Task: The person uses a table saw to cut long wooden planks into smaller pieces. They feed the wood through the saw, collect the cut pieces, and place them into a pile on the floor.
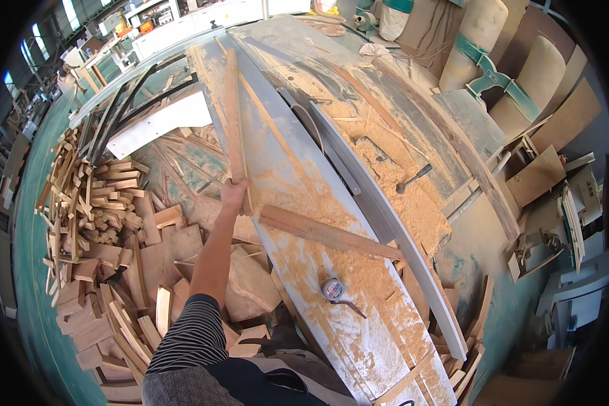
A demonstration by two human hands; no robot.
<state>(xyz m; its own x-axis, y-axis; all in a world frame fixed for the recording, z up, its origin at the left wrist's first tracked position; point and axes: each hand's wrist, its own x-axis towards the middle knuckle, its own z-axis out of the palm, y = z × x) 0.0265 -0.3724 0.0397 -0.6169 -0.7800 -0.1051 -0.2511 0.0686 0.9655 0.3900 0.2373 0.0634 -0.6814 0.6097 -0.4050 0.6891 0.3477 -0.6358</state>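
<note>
Here's the long, straight brown board (pixel 233 115), running far along the left side of the bench (pixel 379 331), its near end gripped in the left hand (pixel 235 194); the right hand is out of view, so I cannot tell its state. Nearer and to the right, a second plank (pixel 328 233) slants across powdery sawdust (pixel 358 267), a round tape measure (pixel 333 289) nearer still, and over left, blocky wood offcuts (pixel 111 196) pile up on the green floor (pixel 35 271).

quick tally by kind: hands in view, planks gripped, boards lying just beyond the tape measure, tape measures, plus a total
Left hand: 1
Gripped plank: 1
Board lying just beyond the tape measure: 1
Tape measure: 1
Total: 4
</note>
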